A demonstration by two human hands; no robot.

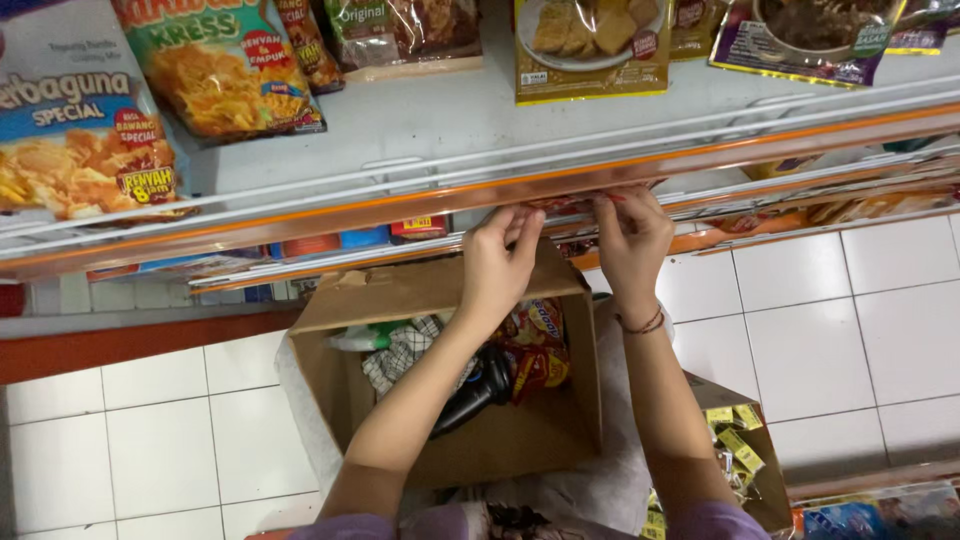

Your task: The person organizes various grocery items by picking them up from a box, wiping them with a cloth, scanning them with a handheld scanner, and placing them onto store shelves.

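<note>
Red packet (562, 203) half hidden under orange shelf edge (400, 205), pinched by both your hands: left hand (503, 262) and right hand (630, 238), fingers closed on it. One open cardboard box (340, 390) below on white tile floor (150, 440); open floor to your right.

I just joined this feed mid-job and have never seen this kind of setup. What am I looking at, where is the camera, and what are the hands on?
There is no machine here: a person wears one camera on the head, looking down past store shelves. The left hand and right hand reach under the shelf edge, fingers on a reddish packet there; how firm the grip is cannot be seen. Below, on the white tiled floor, stands an open cardboard box holding snack packets and a dark bottle.
</note>
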